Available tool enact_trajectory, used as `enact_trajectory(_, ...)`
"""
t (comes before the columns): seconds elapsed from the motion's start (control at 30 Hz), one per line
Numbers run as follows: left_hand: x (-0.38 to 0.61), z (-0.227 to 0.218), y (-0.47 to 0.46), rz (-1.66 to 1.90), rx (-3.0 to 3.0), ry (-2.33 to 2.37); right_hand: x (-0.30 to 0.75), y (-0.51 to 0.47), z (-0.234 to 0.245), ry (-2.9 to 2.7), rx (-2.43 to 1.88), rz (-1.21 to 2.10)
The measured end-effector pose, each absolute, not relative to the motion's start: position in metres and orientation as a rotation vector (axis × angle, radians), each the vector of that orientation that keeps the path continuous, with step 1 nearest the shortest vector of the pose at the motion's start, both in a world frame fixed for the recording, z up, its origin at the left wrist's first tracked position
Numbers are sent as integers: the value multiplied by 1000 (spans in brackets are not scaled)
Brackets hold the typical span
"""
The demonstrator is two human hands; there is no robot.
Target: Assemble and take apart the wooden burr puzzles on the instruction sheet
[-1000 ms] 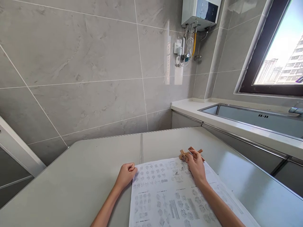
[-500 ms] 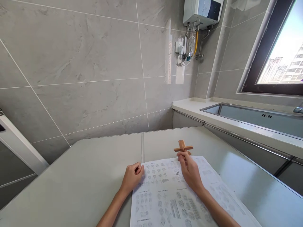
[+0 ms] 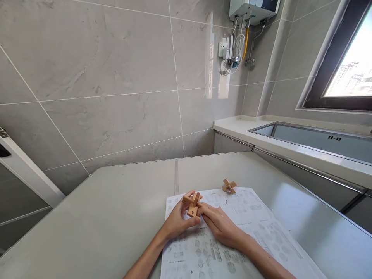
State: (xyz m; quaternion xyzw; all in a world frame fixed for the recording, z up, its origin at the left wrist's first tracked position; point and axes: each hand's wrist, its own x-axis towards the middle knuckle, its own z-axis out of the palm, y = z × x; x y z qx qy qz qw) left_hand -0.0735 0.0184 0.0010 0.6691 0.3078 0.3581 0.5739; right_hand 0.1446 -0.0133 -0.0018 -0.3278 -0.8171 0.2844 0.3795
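Note:
A wooden interlocking burr puzzle [image 3: 193,209] with crossed bars is held up over the printed sheet [image 3: 215,248]; a dark number 2 shows on one bar. My left hand [image 3: 178,221] grips it from the left, thumb along the near side and fingers behind. From the right, the fingertips of my right hand [image 3: 222,226] are closed on the same puzzle. A second wooden puzzle cluster [image 3: 229,186], also of crossed pieces, rests at the far edge of the sheet, apart from both hands.
The sheet lies on a pale table [image 3: 101,224] with a seam down its middle. A counter with a sink [image 3: 314,141] runs along the right. Behind is a tiled wall [image 3: 122,69] with a water heater [image 3: 255,11] and its pipes. A white-framed panel [image 3: 31,170] stands at left.
My right hand has brought the wooden puzzle from the sheet's far edge nearer and to the left. My left hand, earlier a loose fist at the sheet's left edge, now grips it too.

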Motion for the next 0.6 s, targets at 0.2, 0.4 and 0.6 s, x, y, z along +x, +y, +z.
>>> enact_trajectory(0.2,-72,6,18,867,1549,686,144,-16,-3,-1967,-872,957)
enact_trajectory(0.4,-68,7,15,890,1545,690,143,-12,-8,-1855,-981,896)
enact_trajectory(0.6,-67,9,10,904,1692,923,146,-9,-7,-1946,-1118,700)
